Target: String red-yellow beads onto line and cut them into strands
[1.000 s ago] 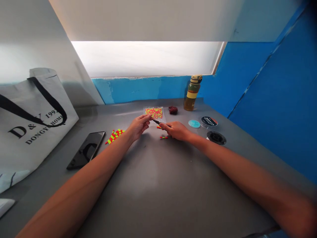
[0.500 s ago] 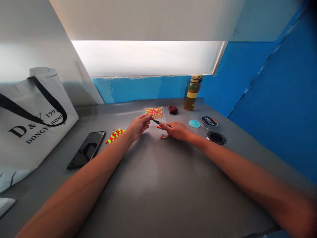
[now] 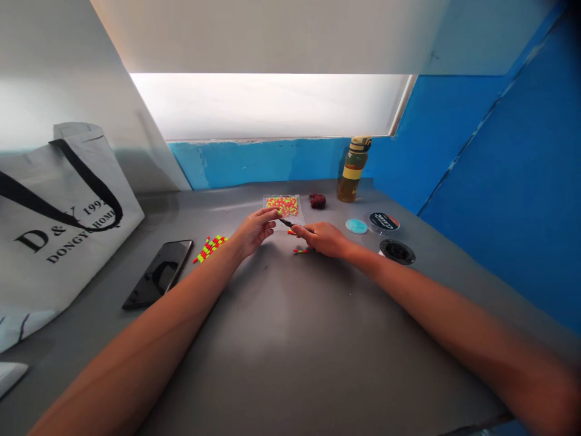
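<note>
My left hand point(image 3: 255, 232) is closed in a pinch over the middle of the table; whatever is between thumb and index finger is too small to make out. A slim black tool like tweezers point(image 3: 287, 223) lies in my right hand point(image 3: 325, 238), its pointed tip reaching close to the left fingertips. Just below the right fingers are small red and yellow-green beads point(image 3: 300, 251) in a short row. Behind both hands lies a clear bag of red and yellow beads point(image 3: 282, 206). More bead rows point(image 3: 210, 248) sit together beyond my left forearm.
A black phone point(image 3: 158, 274) and a white bag point(image 3: 68, 224) are at the left. A dark red bundle point(image 3: 318, 201) and a bottle point(image 3: 353, 172) stand at the back. To the right lie a blue disc point(image 3: 356, 226), a labelled round case point(image 3: 384, 222) and a black spool point(image 3: 397, 252).
</note>
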Available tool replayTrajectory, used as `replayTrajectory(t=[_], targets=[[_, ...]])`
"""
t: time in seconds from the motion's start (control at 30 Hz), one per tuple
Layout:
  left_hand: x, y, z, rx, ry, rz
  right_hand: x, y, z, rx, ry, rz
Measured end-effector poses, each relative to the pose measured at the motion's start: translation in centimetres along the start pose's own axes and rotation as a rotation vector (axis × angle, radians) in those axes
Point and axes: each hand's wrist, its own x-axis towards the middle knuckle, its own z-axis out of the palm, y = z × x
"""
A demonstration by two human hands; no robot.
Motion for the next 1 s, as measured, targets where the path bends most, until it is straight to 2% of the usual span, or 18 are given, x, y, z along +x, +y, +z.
replayTrajectory(t=[0.2,0.53,1.0], targets=[[-0.2,0.15,0.3,-0.018,0.013,-0.017,-0.03,-0.05,0.02,0.006,0.001,0.007],[0.11,-0.34,-0.05,0.036,-0.074,-0.029,0.0,-0.09,0.07,-0.001,0.004,0.011],[0.13,0.02,0.01,0.061,-0.038,-0.084,0.32,0.46,0.53,-0.03,0.024,0.02]])
